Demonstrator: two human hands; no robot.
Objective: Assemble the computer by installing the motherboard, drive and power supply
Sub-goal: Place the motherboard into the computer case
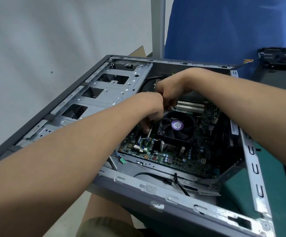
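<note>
Inside, left hand (150, 107) points down beside right hand (171, 89).

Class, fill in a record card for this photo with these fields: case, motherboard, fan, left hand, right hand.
case: grey, side open
motherboard: lying inside the case
fan: black, purple label, on the motherboard
left hand: fingers reach down to the motherboard beside the fan
right hand: curled above the motherboard; grip hidden
</note>
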